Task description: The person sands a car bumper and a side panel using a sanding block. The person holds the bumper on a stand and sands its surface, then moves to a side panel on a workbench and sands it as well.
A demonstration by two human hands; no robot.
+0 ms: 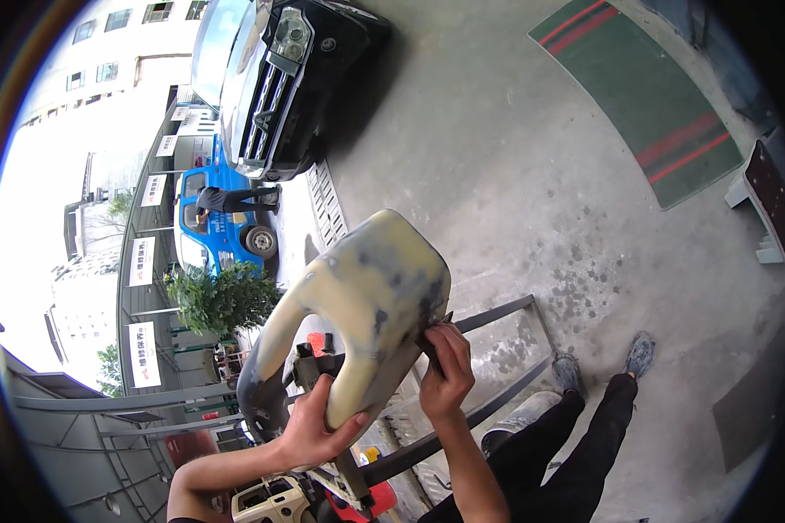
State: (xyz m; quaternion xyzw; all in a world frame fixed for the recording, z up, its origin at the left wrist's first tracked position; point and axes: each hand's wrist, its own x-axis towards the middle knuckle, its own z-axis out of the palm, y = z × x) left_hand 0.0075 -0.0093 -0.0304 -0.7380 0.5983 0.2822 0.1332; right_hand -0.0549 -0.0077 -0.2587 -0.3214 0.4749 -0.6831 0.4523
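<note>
— Where does the body panel point(358, 305) sit relative to the person's hands?

— Above and between them. It is a cream, filler-coated car part (patchy with grey and dark spots), propped on a stand, with its long axis running from the lower left up to the upper right. The left hand point(316, 429) cups its lower edge from below, fingers curled around the rim and thumb pressed on the face.

— And the other hand?

— The right hand point(447, 370) is on the panel's right edge, fingers pressed together on a small dark piece of sandpaper point(433, 336) held flat against the surface. So the right hand is nearer the upper, broad end; the left is nearer the narrow lower arm of the part.

— Which way would the sheet travel?

— Judging from the grip, along that right edge, up or down the long axis, while the left hand steadies the part.

— Anything close by?

— A grey metal frame point(497, 318) just right of the panel, the person's black trousers and grey shoes point(604, 362) on the concrete floor point(515, 157), and a black car point(279, 78) well apart at the top.
</note>
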